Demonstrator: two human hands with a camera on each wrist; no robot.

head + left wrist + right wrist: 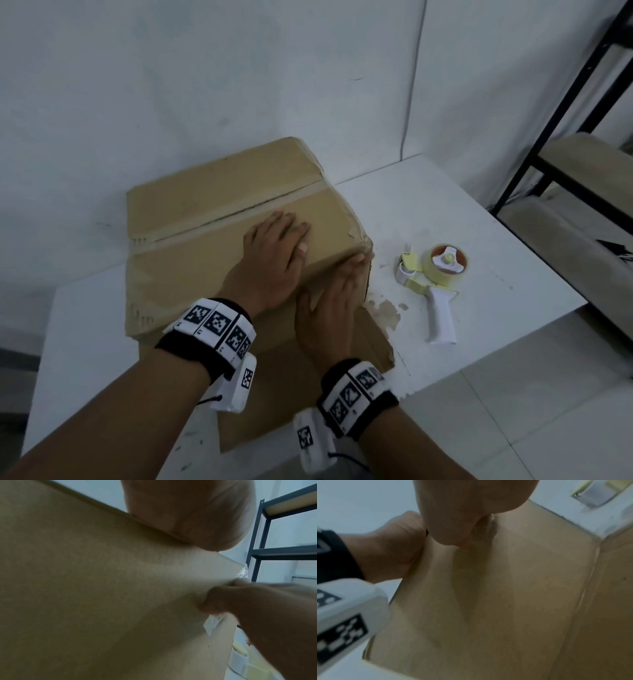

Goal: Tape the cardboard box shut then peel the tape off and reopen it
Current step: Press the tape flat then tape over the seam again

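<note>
A brown cardboard box (205, 205) stands on the white table (445, 205) with its top flaps down. A strip of tape (219, 221) runs along the centre seam. My left hand (277, 240) lies flat on the near top flap, fingers straight. My right hand (339, 291) presses flat against the near side wall, fingertips reaching the top right corner. In the left wrist view the box wall (102, 588) fills the frame, with my left palm (188, 513) above it and my right hand (257, 608) beside it. The right wrist view shows the wall (505, 601) under my right palm (471, 507).
A tape dispenser (442, 274) with a yellowish roll and white handle lies on the table right of the box. A black metal shelf rack (582, 102) stands at the far right. A white wall is close behind the box. The box's lower right edge is torn (380, 322).
</note>
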